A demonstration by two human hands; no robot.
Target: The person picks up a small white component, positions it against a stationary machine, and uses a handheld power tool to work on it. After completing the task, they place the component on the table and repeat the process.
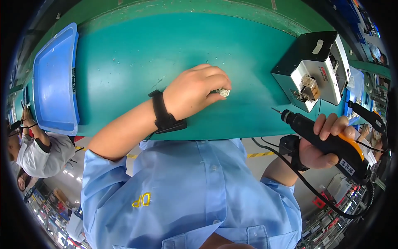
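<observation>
Over the middle of the green mat, my left hand (198, 88) is closed, with thumb and fingers pinching a small part with a pale round end (224, 92). The rest of that part is hidden in the fingers, so its kind does not show. At the right, my right hand (323, 143) wraps round a black and orange electric screwdriver (306, 125). Its thin bit points left, a little above the mat's near edge and apart from the left hand. A black cable loops down from the tool's rear end.
A silver and black screw feeder (316, 68) stands at the right of the green work mat (124, 54). On the left lies a blue plastic tray (54, 79). A second screwdriver (367, 115) is at the far right. Another person (45, 153) sits at the left.
</observation>
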